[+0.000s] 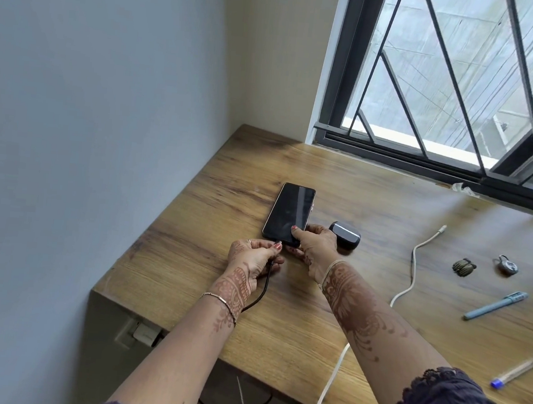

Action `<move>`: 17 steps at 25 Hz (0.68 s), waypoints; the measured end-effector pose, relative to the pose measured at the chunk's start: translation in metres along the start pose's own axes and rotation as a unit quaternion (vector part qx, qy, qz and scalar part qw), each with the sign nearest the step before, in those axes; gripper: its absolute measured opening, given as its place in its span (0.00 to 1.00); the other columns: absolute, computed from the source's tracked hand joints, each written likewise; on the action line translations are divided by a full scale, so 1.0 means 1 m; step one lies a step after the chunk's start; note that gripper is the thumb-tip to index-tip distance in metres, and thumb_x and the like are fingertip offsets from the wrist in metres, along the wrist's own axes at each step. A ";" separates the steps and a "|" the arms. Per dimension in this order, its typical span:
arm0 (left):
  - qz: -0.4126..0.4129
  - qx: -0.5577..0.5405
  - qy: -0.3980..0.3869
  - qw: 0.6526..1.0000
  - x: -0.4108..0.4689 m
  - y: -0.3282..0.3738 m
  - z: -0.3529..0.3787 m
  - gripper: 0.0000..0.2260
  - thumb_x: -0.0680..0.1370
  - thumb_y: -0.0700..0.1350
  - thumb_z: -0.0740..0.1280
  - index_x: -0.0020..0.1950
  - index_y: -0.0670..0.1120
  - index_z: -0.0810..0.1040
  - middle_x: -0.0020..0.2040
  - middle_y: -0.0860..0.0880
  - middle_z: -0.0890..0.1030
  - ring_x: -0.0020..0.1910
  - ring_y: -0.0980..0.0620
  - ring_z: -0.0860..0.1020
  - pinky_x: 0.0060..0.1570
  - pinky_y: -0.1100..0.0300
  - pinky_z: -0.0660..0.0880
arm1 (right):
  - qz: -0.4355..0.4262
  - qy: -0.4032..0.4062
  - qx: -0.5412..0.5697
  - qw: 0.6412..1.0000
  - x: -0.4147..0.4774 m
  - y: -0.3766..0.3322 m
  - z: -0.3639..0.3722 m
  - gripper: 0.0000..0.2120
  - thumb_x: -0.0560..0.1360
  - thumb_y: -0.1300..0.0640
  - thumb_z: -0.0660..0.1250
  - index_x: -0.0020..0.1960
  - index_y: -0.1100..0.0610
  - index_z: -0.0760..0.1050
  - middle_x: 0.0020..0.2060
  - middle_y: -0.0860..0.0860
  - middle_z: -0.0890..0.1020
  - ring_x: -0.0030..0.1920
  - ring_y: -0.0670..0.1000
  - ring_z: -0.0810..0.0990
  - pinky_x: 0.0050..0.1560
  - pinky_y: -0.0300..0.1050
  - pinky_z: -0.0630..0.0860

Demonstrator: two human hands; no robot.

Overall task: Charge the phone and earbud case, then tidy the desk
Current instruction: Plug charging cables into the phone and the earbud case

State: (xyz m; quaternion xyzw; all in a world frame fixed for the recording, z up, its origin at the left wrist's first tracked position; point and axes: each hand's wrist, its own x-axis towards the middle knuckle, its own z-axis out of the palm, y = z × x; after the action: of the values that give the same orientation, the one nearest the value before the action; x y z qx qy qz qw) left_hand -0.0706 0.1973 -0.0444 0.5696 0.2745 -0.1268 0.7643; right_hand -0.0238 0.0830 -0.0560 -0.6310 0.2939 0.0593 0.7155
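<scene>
Phone (288, 214) flat on worktop (387, 213), screen dark, near left edge; long axis runs near-to-far, port end nearest person. Left hand (253, 259), grip pinched on black cable (263, 291) plug, sits just near of port, plug tip at phone's near edge; seated or not, cannot tell. Right hand (314, 247), grip clamped on phone's near right corner, steadying it. Earbud case (346, 235) just right of right hand; white cable (413, 271) loose further right. No readable writing or brand.
</scene>
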 end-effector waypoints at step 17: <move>-0.022 0.069 -0.023 0.997 -0.004 0.010 -0.010 0.11 0.71 0.41 0.74 0.50 0.38 0.78 0.32 0.44 0.84 0.28 0.51 0.82 0.31 0.60 0.81 | -0.004 -0.018 -0.009 1.000 0.003 0.001 -0.003 0.08 0.70 0.62 0.74 0.44 0.57 0.75 0.48 0.59 0.83 0.48 0.55 0.83 0.50 0.54 0.82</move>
State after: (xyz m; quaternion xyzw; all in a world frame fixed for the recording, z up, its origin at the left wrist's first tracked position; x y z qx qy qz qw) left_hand -0.0710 0.2096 -0.0361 0.6118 0.2600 -0.1748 0.7263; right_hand -0.0222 0.0796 -0.0583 -0.6373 0.2778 0.0700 0.7154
